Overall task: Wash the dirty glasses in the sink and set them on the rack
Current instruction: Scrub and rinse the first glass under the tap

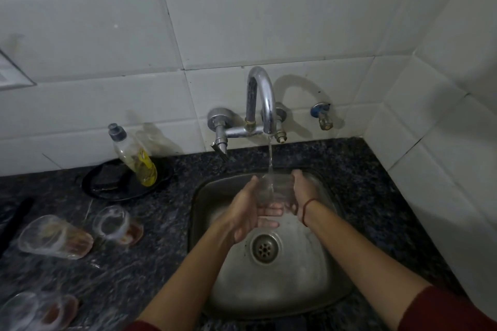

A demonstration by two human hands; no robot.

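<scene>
Dark red sleeves (454,312) sit lowest in view, and from them my two forearms reach over the near rim of the square stainless steel sink (271,301). Both grips are closed around one clear drinking glass (275,191), left hand (248,209) cupping its side and underside, right hand (304,188) pressed to the opposite wall, held above the round drain (265,248) with its mouth under the thin stream from the curved chrome tap (261,99). I judge this glass to be in its rinse. Left of the sink, on the dark speckled granite tabletop (150,236), three stained clear glasses are not yet washed: one lying on its side (53,238), one beside it nearer the sink (117,224), one at the front left corner (40,312). No rack shows, so I cannot tell whether anything is finished. A clear soap bottle with yellow liquid (134,156) stands on a black round plate (126,180) near the back edge. Room is tight: the white tiled wall (443,142) closes the right side, leaving only a narrow bare strip.
</scene>
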